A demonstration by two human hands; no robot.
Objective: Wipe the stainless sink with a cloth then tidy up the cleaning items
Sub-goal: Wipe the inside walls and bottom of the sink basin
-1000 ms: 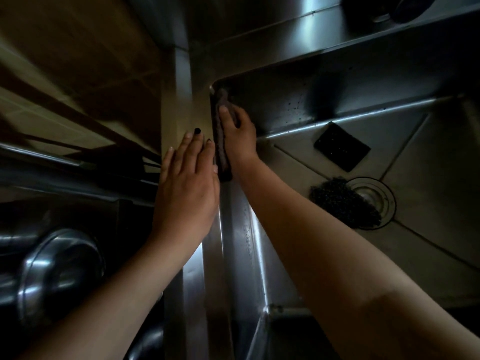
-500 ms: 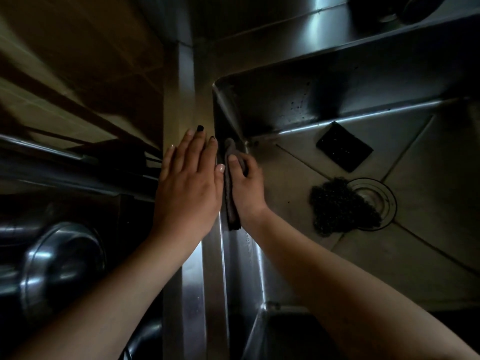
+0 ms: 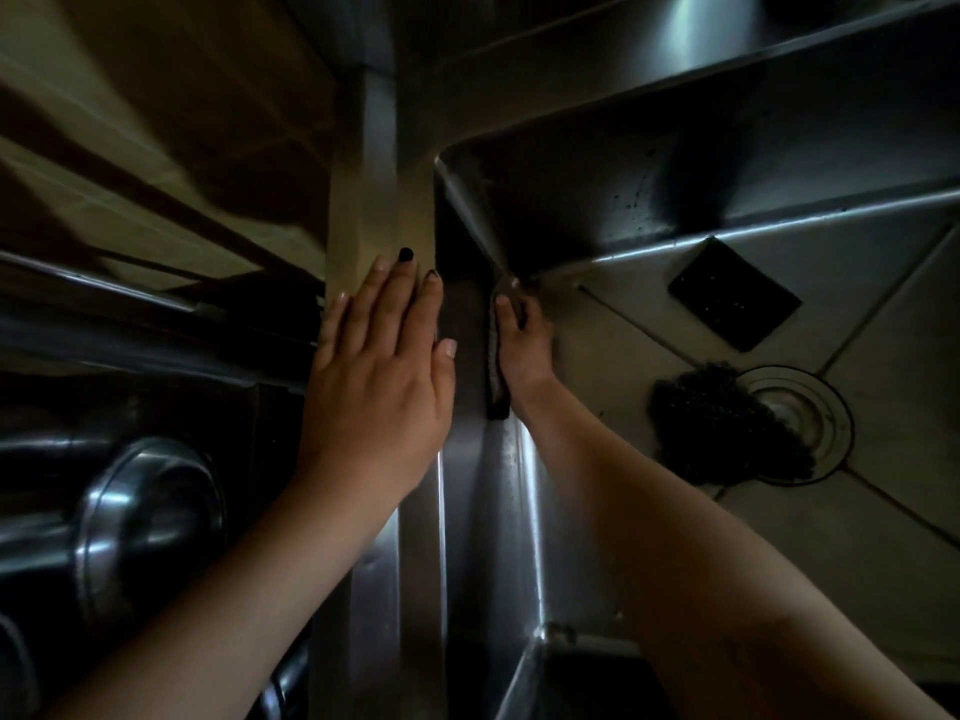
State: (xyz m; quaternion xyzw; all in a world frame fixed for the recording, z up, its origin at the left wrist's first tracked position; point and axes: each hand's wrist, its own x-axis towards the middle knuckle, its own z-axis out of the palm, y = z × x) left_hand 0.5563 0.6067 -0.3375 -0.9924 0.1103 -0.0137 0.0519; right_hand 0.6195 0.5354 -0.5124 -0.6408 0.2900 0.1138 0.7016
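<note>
A round steel pot (image 3: 150,517) sits at the near left, gleaming but partly in shadow. Beyond it, a dimly lit brown desk (image 3: 171,96) fills the far left.

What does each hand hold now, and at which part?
The right hand presses the cloth flat against the sink's left wall, covering its upper part; the left hand holds nothing.
</note>
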